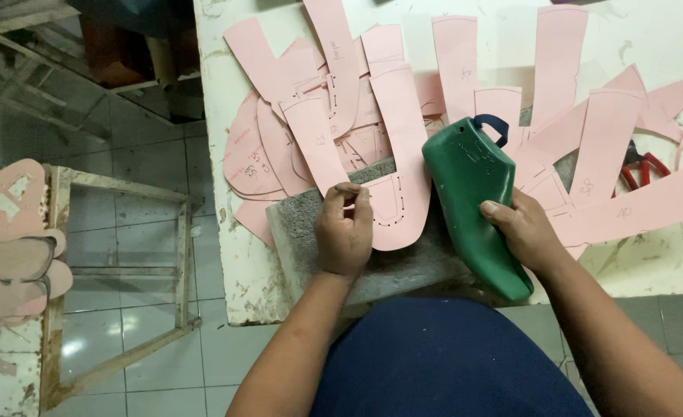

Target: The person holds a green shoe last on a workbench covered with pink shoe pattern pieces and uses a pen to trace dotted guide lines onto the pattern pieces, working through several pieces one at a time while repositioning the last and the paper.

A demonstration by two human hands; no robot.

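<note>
On a white surface (pixel 225 255) strewn with pink paper patterns (pixel 457 62), the right hand (pixel 523 232) grips a green shoe last (pixel 472 193). Left hand (pixel 344 232) fingers (pixel 349 191) pinch one pink pattern piece (pixel 399 177).

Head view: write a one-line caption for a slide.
Left hand pinches a pink paper pattern piece on a grey block while the right hand grips a green shoe last.

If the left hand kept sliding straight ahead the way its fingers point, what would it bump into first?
Probably the pink paper pattern pieces fanned over the table; the left hand already pinches the edge of one, so nothing else seems to lie between.
</note>
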